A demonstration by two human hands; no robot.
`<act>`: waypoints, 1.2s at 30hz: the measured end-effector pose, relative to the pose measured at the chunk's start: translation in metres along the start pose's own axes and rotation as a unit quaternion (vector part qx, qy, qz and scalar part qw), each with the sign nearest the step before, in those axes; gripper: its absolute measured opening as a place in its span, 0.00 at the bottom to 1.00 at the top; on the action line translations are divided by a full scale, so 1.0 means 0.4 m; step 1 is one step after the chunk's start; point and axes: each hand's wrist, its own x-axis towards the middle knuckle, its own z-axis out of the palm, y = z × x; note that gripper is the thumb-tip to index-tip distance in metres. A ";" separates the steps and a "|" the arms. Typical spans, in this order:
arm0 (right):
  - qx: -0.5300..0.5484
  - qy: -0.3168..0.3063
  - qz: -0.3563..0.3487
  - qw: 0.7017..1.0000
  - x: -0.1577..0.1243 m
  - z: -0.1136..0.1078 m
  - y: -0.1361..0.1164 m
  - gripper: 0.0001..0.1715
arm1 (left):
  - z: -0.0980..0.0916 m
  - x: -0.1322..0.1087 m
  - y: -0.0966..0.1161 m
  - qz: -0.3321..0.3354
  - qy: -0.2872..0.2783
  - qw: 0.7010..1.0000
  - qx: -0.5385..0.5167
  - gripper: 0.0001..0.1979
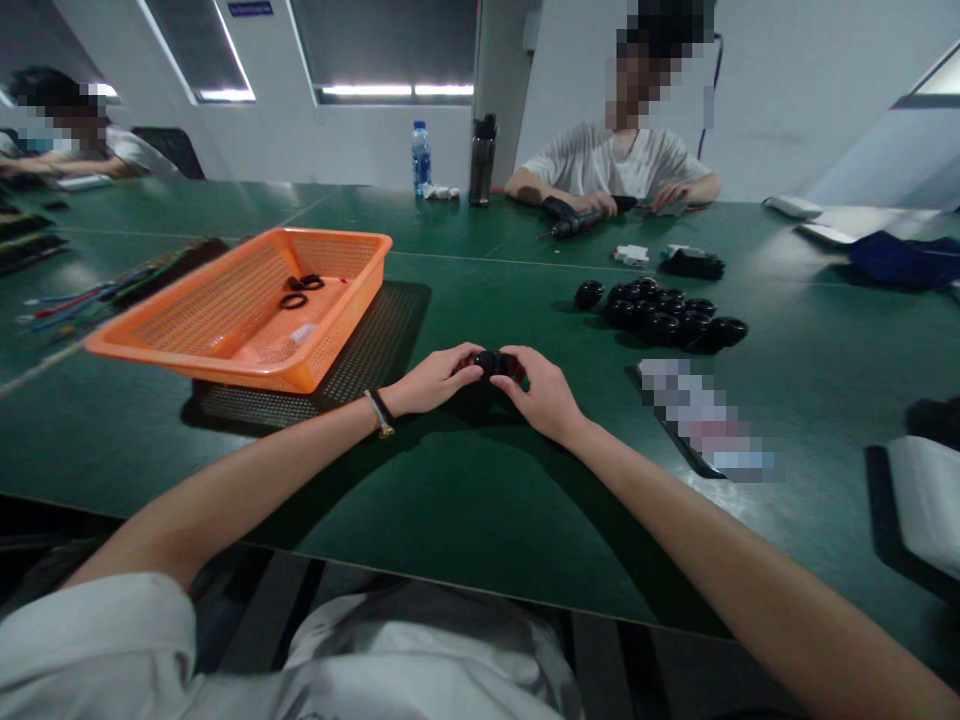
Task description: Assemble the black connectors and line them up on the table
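Between my two hands, just above the green table, is a small black round part (491, 364). My left hand (439, 378) pinches its left side with thumb and fingers. On its other side, the thumb and fingers of my right hand (541, 392) close around it. Its exact kind cannot be made out, as the fingers cover much of it. To the right lies a cluster of similar-looking black round parts (660, 312). An orange perforated basket (352, 300) on the left holds a few black rings (294, 300) and a small clear piece (303, 334).
A phone-like flat object (697, 420) lies right of my hands. Across the green table (465, 530) a person handles something near a power drill (577, 222). A water bottle (421, 160) and a dark flask (482, 162) stand at the back. Cables (112, 285) lie far left.
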 end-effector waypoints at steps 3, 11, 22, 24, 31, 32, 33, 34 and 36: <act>0.010 0.035 -0.032 0.999 -0.003 0.003 0.005 0.18 | -0.002 0.005 -0.007 -0.013 -0.004 1.000 -0.007 0.14; 0.004 0.027 -0.061 0.998 -0.004 -0.001 0.006 0.17 | -0.001 -0.002 0.001 0.002 0.034 0.999 0.004 0.14; 0.019 0.006 -0.017 1.000 -0.009 -0.002 0.002 0.17 | 0.005 -0.008 -0.001 0.041 0.055 0.997 0.037 0.14; 0.022 0.000 -0.007 1.000 -0.009 -0.003 -0.001 0.16 | 0.005 -0.009 -0.001 0.050 0.057 0.996 0.048 0.14; 0.029 -0.031 0.044 0.998 -0.004 -0.013 -0.022 0.14 | 0.005 -0.012 -0.006 0.083 0.069 0.990 0.090 0.14; 0.031 -0.036 0.052 0.998 -0.003 -0.015 -0.025 0.14 | 0.005 -0.012 -0.007 0.090 0.071 0.989 0.095 0.14; 0.034 -0.040 0.061 0.997 -0.002 -0.016 -0.028 0.14 | 0.005 -0.012 -0.008 0.098 0.073 0.987 0.099 0.14; 0.037 -0.045 0.071 0.996 -0.001 -0.017 -0.030 0.13 | 0.005 -0.013 -0.008 0.108 0.075 0.986 0.104 0.14; 0.050 -0.053 0.090 0.993 0.000 -0.017 -0.034 0.13 | 0.004 -0.014 -0.011 0.129 0.080 0.982 0.115 0.14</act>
